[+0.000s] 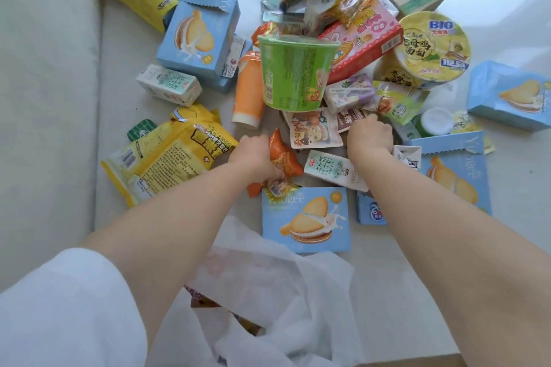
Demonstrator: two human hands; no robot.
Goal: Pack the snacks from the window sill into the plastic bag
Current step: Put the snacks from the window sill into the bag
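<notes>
Head view, nearest you: the white plastic bag lies crumpled on the window sill, a few wrappers showing inside; beyond it your left hand closes its fingers on an orange snack packet, long axis slanting away leftward; your right hand is curled into the snack pile, fingers hidden; a green noodle cup lies behind.

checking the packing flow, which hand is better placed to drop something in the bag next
Left. The left hand is already closed on the orange snack packet and lies nearer the plastic bag. The right hand is fisted deeper in the pile; whatever it holds is hidden.
</notes>
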